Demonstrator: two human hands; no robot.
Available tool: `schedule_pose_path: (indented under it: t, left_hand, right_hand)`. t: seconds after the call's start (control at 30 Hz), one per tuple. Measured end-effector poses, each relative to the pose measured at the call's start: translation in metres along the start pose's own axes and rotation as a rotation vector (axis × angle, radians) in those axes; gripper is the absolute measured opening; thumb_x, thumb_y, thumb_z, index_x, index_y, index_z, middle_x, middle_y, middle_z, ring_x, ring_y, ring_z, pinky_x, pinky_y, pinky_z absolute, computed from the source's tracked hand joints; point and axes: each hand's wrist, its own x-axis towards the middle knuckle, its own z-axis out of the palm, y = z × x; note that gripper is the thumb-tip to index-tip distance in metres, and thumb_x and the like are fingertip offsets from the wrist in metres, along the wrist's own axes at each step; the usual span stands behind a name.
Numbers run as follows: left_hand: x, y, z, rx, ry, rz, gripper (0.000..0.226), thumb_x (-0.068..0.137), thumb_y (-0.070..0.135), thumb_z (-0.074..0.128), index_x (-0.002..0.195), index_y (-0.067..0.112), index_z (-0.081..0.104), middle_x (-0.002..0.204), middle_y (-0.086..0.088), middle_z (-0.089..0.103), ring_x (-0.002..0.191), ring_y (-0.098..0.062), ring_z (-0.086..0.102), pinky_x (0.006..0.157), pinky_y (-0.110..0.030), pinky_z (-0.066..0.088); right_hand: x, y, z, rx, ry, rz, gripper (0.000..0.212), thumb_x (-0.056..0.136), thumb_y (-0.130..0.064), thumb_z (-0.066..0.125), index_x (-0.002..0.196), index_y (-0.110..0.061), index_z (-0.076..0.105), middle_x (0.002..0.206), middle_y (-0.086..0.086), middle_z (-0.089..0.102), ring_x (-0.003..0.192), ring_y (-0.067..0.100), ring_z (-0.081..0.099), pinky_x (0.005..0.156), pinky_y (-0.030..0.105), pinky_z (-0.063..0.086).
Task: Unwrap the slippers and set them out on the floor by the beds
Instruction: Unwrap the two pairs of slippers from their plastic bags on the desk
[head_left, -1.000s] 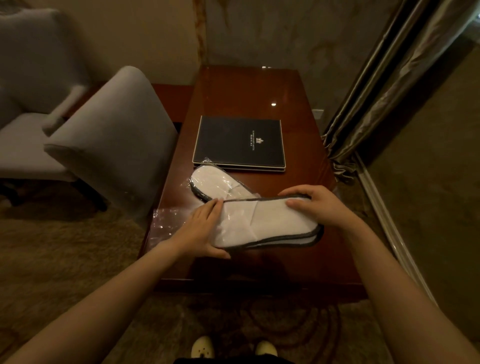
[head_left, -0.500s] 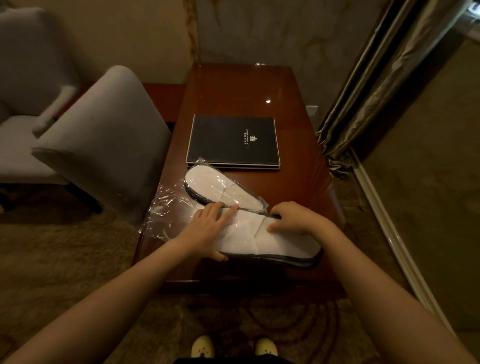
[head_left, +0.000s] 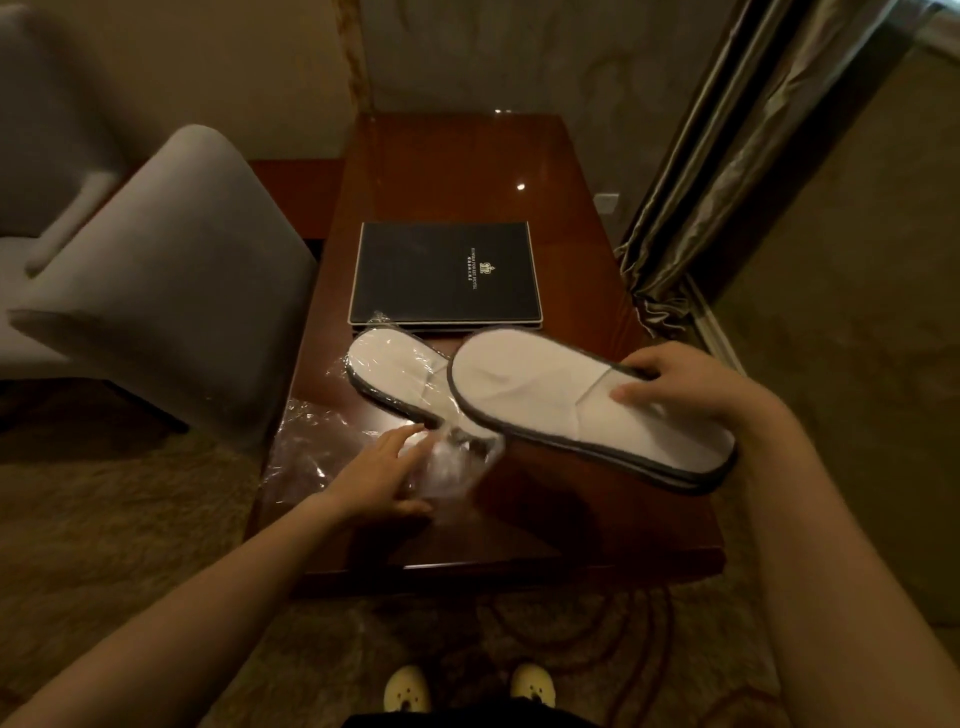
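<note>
Observation: the right hand (head_left: 680, 389) grips an unwrapped pair of slippers (head_left: 545, 395), white with grey edging, the two stacked flat sole to sole. Fingers lie over the top face and the thumb is hidden beneath. The pair is held clear of the table (head_left: 467, 156), tilted, with the toe end towards the black hotel folder (head_left: 441, 275) and the other end overhanging towards the person.

A second, wrapped pair (head_left: 395, 371) lies on the table in its clear bag, just in front of the folder and partly under the raised pair. The left hand (head_left: 379, 478) is low at the near left of the table, and thumb and fingers appear to pinch a bunch of clear plastic film (head_left: 452, 462). Blur prevents telling whether this film is the tail of that bag or a loose wrapper. More crumpled film lies at the table's left edge, beside the grey chair (head_left: 171, 270).

Assessment: the slippers look light, thin and limp. They hold flat when stacked, but a single one would likely droop if held at one end. Mid-length across both soles, as now, seems the soundest grip. The film looks slick and clingy, so it is best pinched at a gathered end and pulled while the other hand steadies the slippers.

Status: one pair freed, one to unwrap; none on the carpet (head_left: 130, 519) yet
</note>
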Motion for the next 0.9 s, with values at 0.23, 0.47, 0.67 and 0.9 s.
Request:
schedule_pose_path:
  t: [0.23, 0.47, 0.67, 0.9]
  left_hand:
    - [0.0, 0.008, 0.006, -0.036, -0.165, -0.029, 0.119, 0.046, 0.099, 0.021, 0.141, 0.04, -0.02, 0.159, 0.0, -0.016, 0.147, -0.024, -0.011, 0.117, -0.047, -0.01]
    - [0.001, 0.024, -0.018, -0.231, -0.012, -0.137, 0.089, 0.07, 0.082, 0.012, 0.128, 0.028, 0.053, 0.158, -0.003, 0.017, 0.146, -0.023, 0.007, 0.118, -0.047, 0.006]
    - [0.032, 0.025, -0.035, -0.084, 0.246, -0.108, 0.047, 0.091, 0.026, 0.048, 0.137, 0.018, 0.042, 0.147, -0.005, 0.039, 0.138, -0.022, 0.027, 0.117, -0.04, 0.021]
    - [0.095, 0.027, -0.051, 0.203, -0.091, -0.022, 0.1, 0.077, 0.024, 0.065, 0.149, 0.026, -0.005, 0.161, -0.003, -0.007, 0.147, -0.023, -0.009, 0.116, -0.054, -0.004]
  right_hand:
    - [0.047, 0.032, 0.042, 0.274, 0.254, 0.213, 0.021, 0.087, -0.025, 0.06, 0.097, -0.007, 0.066, 0.088, 0.009, 0.062, 0.076, 0.021, 0.058, 0.063, 0.029, 0.041]
    - [0.087, 0.066, 0.084, 0.403, 0.424, 0.53, 0.037, 0.09, -0.023, 0.053, 0.117, 0.003, 0.058, 0.12, 0.026, 0.059, 0.108, 0.04, 0.056, 0.083, 0.038, 0.045]
    - [0.096, 0.065, 0.111, 0.183, 0.435, 0.647, 0.042, 0.093, -0.022, 0.048, 0.125, 0.005, 0.048, 0.13, 0.026, 0.049, 0.117, 0.041, 0.047, 0.095, 0.044, 0.043]
    - [0.094, 0.02, 0.15, -0.018, 0.653, 0.204, 0.03, 0.089, -0.019, 0.056, 0.118, -0.009, 0.057, 0.118, 0.012, 0.059, 0.109, 0.028, 0.05, 0.091, 0.039, 0.044]
